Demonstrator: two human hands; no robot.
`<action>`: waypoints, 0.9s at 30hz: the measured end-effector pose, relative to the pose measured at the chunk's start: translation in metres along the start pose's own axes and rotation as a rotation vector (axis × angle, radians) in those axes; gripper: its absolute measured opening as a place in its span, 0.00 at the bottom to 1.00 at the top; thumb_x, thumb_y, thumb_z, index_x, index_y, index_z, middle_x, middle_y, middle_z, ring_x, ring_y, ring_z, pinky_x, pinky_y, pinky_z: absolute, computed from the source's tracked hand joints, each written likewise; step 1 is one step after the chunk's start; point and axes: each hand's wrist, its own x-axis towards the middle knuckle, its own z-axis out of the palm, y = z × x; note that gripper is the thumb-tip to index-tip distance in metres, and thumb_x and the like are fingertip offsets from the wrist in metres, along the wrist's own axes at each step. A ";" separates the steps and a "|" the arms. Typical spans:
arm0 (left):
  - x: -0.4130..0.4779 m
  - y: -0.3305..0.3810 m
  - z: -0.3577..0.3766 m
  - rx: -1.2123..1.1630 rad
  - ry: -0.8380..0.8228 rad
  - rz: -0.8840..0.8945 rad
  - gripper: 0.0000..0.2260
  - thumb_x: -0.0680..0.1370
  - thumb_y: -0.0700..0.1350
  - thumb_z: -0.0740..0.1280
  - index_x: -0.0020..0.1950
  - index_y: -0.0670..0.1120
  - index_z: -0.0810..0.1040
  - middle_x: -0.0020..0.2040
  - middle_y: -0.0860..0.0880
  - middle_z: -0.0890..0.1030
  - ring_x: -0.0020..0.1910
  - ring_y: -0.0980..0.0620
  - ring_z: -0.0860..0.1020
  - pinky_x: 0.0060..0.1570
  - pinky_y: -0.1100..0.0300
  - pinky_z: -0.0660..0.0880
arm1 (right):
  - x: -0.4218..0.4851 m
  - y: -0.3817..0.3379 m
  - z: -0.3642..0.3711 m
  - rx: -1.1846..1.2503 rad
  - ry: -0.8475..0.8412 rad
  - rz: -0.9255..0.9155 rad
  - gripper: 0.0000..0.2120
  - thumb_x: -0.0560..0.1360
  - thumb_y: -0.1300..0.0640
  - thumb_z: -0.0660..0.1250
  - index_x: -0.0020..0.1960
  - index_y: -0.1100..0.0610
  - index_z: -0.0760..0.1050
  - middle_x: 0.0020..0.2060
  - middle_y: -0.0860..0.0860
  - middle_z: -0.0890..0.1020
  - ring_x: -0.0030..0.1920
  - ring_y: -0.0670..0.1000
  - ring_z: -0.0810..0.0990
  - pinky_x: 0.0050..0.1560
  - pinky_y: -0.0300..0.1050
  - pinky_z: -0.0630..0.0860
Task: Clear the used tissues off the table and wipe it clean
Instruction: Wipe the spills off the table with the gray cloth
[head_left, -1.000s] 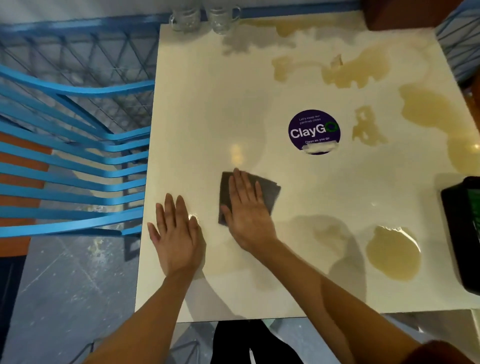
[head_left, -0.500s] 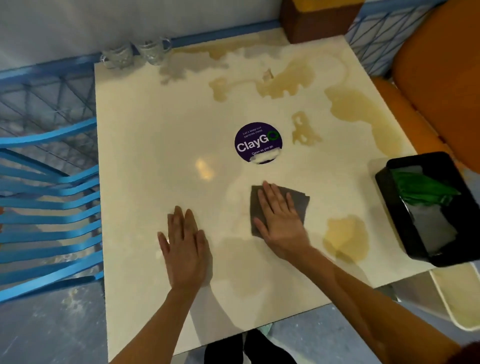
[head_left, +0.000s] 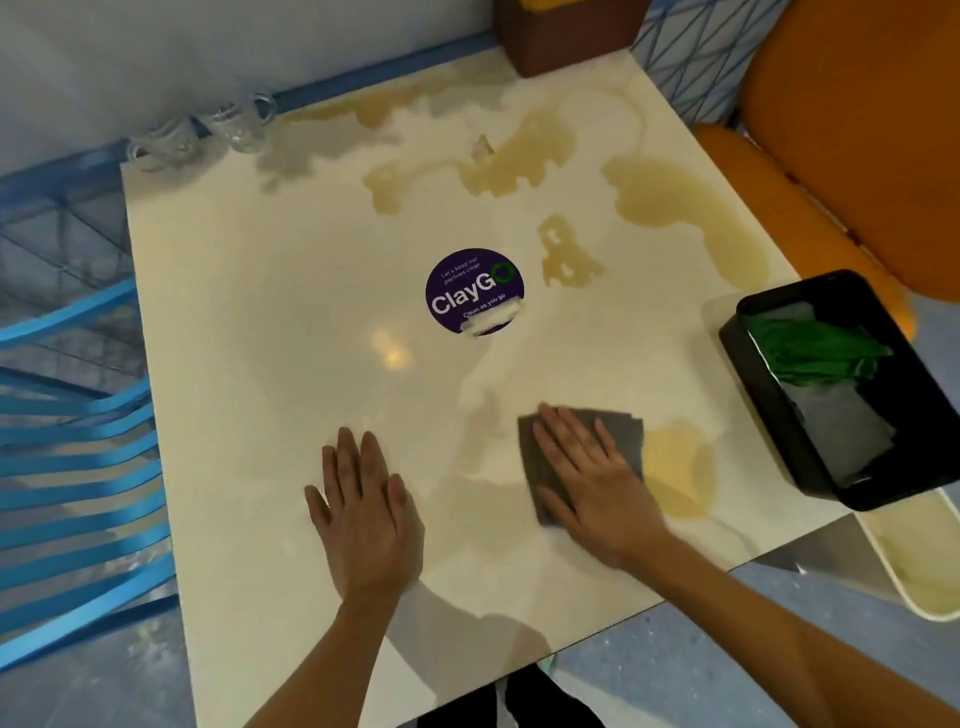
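Note:
A cream square table (head_left: 270, 291) carries several brownish spill patches; the nearest puddle (head_left: 680, 467) lies by the front right edge, and bigger ones (head_left: 675, 208) spread over the far right. My right hand (head_left: 587, 467) presses flat on a folded grey cloth (head_left: 628, 426), whose right edge touches that nearest puddle. My left hand (head_left: 363, 509) rests flat on the bare tabletop to the left of the cloth, fingers straight. A small scrap (head_left: 482, 146) sits in the far spill.
A black tray (head_left: 763, 405) holding a green cloth (head_left: 815, 353) sits on the table's right edge. Two glass mugs (head_left: 202, 135) stand at the far left corner. A purple round sticker (head_left: 474, 291) marks the middle. Blue chair (head_left: 78, 467) at left, orange seat (head_left: 852, 130) at right.
My right hand has slid the grey cloth rightward, up to the near puddle. My left hand stays flat on the table. The view has swung right, bringing the black tray in.

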 end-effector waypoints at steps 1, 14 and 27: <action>0.000 0.000 0.000 -0.001 -0.001 -0.003 0.26 0.81 0.53 0.44 0.80 0.52 0.49 0.80 0.53 0.45 0.78 0.54 0.40 0.76 0.44 0.45 | 0.017 -0.001 -0.004 0.005 0.021 0.044 0.32 0.81 0.41 0.48 0.79 0.55 0.45 0.79 0.50 0.43 0.78 0.49 0.40 0.77 0.56 0.47; 0.000 0.006 -0.003 -0.050 0.025 0.008 0.26 0.79 0.51 0.47 0.78 0.49 0.56 0.80 0.48 0.50 0.79 0.51 0.44 0.76 0.42 0.45 | -0.123 0.016 0.021 0.058 -0.022 0.110 0.31 0.82 0.41 0.49 0.79 0.54 0.48 0.79 0.50 0.46 0.79 0.50 0.46 0.74 0.55 0.50; 0.004 0.047 0.015 0.018 0.016 0.110 0.26 0.80 0.52 0.44 0.79 0.51 0.52 0.80 0.51 0.48 0.79 0.52 0.43 0.76 0.43 0.45 | -0.028 0.046 -0.004 0.104 0.094 0.373 0.31 0.82 0.43 0.43 0.79 0.58 0.45 0.79 0.52 0.41 0.78 0.51 0.38 0.77 0.58 0.42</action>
